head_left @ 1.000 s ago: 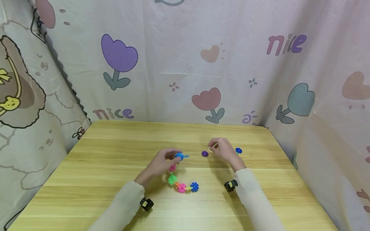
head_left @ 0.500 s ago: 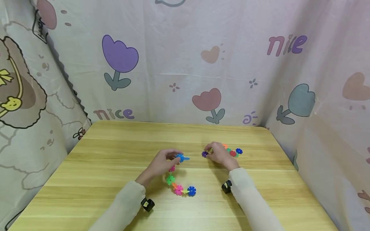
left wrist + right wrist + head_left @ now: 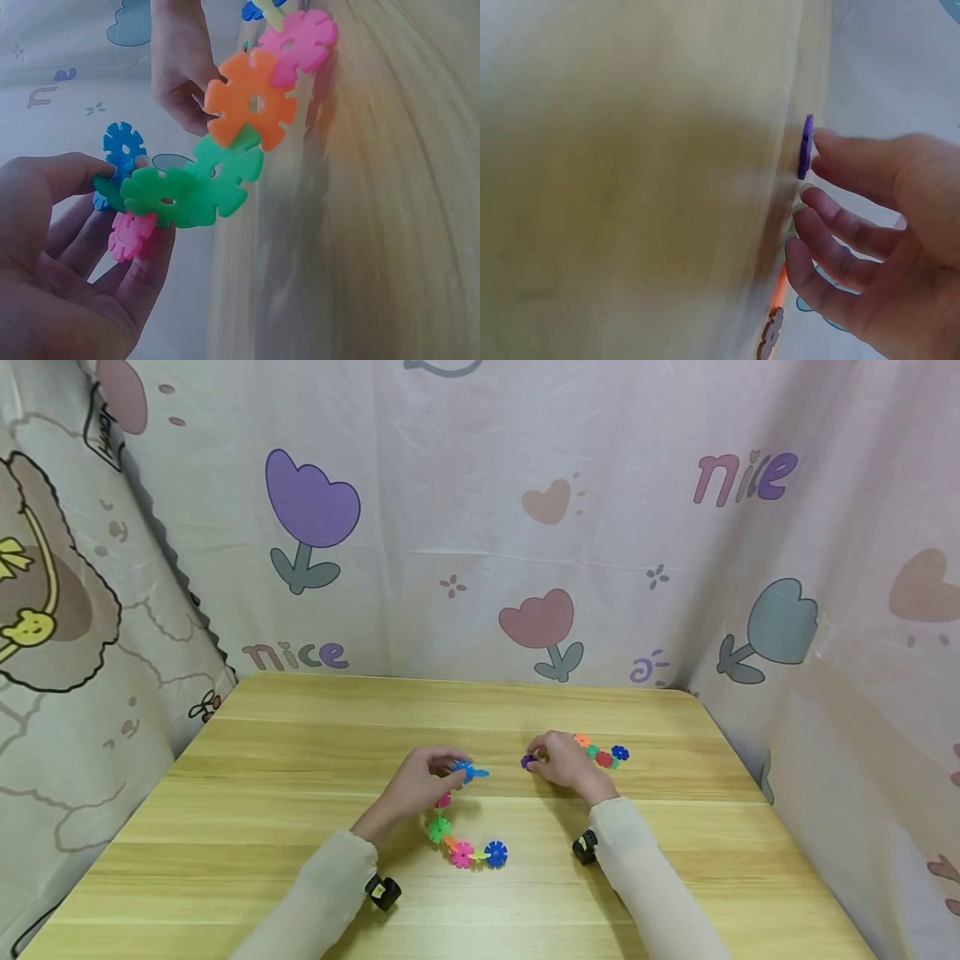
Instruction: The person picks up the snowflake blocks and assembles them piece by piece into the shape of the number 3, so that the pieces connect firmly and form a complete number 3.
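Note:
My left hand (image 3: pixel 422 783) pinches a blue snowflake disc (image 3: pixel 463 770), a notched plastic building piece, at one end of a linked chain. A second blue disc (image 3: pixel 124 142) juts out beyond the fingers. From the hand, pink, green (image 3: pixel 163 196), orange (image 3: pixel 251 101), pink and yellow discs curve down to a dark blue disc (image 3: pixel 496 854). Farther right, my right hand (image 3: pixel 564 762) has thumb and fingertips at a purple disc (image 3: pixel 805 148), which lies flat close to the table; the fingers partly cover it in the head view.
Just right of my right hand lie more discs, orange (image 3: pixel 582 740), green, red (image 3: pixel 603 759) and dark blue (image 3: pixel 620 752). The wooden table (image 3: pixel 315 718) meets a patterned cloth (image 3: pixel 420 527) at the back and sides. Black wrist cameras (image 3: pixel 383 892) sit on both wrists.
My right hand has moved left and down onto the purple disc, uncovering the discs behind it. The left hand stays nearly still, while the chain's lower end has swung slightly left.

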`<state>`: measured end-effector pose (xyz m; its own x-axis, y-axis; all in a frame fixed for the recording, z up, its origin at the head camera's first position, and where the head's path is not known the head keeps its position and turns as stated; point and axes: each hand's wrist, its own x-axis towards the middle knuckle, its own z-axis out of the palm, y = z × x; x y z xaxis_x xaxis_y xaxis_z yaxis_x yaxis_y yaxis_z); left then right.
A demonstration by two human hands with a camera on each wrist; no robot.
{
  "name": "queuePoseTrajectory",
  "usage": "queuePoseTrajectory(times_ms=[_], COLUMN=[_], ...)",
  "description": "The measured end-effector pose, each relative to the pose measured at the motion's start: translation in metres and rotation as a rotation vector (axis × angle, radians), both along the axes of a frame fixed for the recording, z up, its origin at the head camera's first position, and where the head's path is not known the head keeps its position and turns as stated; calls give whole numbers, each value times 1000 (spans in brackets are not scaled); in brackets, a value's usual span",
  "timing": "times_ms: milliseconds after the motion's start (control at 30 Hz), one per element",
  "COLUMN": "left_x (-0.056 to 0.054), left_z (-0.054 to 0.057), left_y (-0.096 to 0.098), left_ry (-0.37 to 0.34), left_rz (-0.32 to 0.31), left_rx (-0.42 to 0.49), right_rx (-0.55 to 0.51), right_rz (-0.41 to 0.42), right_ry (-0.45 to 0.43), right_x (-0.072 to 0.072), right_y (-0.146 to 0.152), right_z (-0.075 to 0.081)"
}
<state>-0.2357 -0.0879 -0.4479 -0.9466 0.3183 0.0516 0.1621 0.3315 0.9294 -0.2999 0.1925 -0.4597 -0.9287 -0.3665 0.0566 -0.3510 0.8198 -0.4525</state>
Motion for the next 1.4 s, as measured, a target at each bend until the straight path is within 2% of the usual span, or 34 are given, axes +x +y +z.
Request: queuePoseTrajectory(times_ms=[200, 367, 567, 767, 1000, 1400], left_x=[0, 0, -1, -2, -2, -2], left_z=[0, 0, 0, 0, 1, 1], left_y=[0, 0, 0, 1, 2, 2], left_ry=[7, 7, -1, -10, -4, 3], left_rz=[13, 17, 22, 27, 28, 30], left_rx=[-9, -11, -3, -3, -1, 6], right_rx=[-15, -110, -219, -320, -395, -425], right_rz=[-21, -14, 44, 137, 242, 200], right_ry=[-33, -92, -147, -141, -135, -139], right_x=[3, 7, 16, 28, 36, 43], right_y=[-3, -3, -8, -22, -35, -46], right_z=[3, 7, 18, 31, 36, 40])
